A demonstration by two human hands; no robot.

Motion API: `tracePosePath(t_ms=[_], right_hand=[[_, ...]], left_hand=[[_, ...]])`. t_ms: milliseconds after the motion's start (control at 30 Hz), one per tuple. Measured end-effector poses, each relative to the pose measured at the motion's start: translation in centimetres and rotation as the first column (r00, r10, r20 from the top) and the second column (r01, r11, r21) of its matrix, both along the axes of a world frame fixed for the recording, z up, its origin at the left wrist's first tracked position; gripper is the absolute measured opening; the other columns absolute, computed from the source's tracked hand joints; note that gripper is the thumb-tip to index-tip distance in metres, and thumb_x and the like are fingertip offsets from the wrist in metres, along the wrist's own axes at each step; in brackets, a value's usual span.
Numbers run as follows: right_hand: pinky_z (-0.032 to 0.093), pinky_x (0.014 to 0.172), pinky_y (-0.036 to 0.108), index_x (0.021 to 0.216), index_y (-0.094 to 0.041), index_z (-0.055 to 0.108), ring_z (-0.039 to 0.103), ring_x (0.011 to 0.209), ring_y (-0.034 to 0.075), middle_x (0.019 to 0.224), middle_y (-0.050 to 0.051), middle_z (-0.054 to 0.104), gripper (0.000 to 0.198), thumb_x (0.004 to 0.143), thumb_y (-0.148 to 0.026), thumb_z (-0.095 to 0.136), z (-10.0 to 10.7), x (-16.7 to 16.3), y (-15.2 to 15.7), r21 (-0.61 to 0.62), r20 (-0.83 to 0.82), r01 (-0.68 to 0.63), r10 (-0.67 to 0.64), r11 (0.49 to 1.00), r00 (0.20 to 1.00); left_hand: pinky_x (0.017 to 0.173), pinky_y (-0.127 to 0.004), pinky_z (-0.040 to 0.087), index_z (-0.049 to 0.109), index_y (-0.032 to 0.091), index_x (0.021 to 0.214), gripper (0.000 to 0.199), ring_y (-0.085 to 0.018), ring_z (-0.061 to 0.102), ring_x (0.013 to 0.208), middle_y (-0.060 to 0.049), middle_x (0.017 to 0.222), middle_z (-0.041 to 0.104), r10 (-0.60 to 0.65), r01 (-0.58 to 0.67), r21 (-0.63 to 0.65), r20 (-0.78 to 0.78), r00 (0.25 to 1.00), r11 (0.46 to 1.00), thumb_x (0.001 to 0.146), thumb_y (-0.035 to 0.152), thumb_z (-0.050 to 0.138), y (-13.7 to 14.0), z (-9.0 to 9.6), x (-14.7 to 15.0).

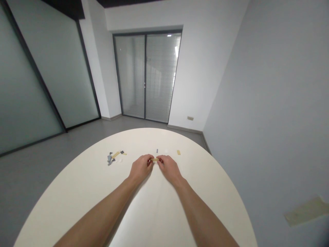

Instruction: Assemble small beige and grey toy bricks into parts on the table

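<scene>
Between my two hands is a small tan piece [154, 160] that looks like a toy building brick, low over the table or on it. My left hand [142, 167] pinches its left end. At the right end, the fingers of my right hand [168, 167] are closed on the same piece. Fingertips hide parts of it, so its exact shape does not show. Just beyond my hands lies a small blue-grey piece [157, 151]. Farther right is a flat tan piece [178, 152].
A loose group of small pieces lies to the left on the round white table [84, 192], among them a long tan piece [116, 154], grey pieces [109, 158] and a dark piece [122, 152]. Past the table's far edge are a glass door [144, 75] and white walls.
</scene>
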State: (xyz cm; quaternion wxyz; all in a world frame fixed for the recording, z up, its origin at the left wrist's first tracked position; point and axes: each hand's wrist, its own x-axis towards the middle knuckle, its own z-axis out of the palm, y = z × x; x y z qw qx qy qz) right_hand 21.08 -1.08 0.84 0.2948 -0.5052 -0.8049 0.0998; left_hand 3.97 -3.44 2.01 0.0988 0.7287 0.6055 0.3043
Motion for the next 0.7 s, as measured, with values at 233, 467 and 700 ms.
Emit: tracePosePath(t_ms=[233, 467, 700], right_hand=[[0.044, 0.083, 0.027, 0.113, -0.024, 0.066, 0.062, 0.094, 0.018, 0.1, 0.005, 0.07, 0.023, 0.094, -0.025, 0.053, -0.05, 0.01, -0.09, 0.001, -0.004, 0.022, -0.022, 1.0, 1.0], [0.043, 0.083, 0.027, 0.11, -0.024, 0.067, 0.061, 0.094, 0.018, 0.099, 0.004, 0.07, 0.022, 0.094, -0.024, 0.052, 0.17, -0.07, -0.32, 0.006, -0.004, 0.008, -0.008, 1.0, 1.0], [0.043, 0.084, 0.027, 0.108, -0.023, 0.067, 0.06, 0.095, 0.017, 0.099, 0.004, 0.07, 0.021, 0.094, -0.022, 0.052, 0.16, -0.16, -0.36, 0.006, 0.002, 0.011, -0.011, 1.0, 1.0]], left_hand=[[0.07, -0.026, 0.041, 0.068, 0.026, 0.101, 0.018, -0.017, 0.064, 0.087, -0.001, 0.096, 0.073, -0.008, 0.008, 0.024, -0.005, 1.0, 1.0, 0.089, 0.025, 0.054, 0.03, -0.25, -0.05], [0.068, -0.026, 0.04, 0.068, 0.027, 0.101, 0.018, -0.017, 0.064, 0.085, -0.001, 0.096, 0.073, -0.02, 0.02, 0.014, -0.005, 1.0, 1.0, 0.091, 0.026, 0.053, 0.03, -0.12, -0.1], [0.067, -0.026, 0.04, 0.068, 0.026, 0.103, 0.021, -0.017, 0.064, 0.085, -0.002, 0.095, 0.073, -0.007, 0.007, -0.003, -0.023, 1.0, 1.0, 0.092, 0.03, 0.051, -0.09, 0.05, -0.05]])
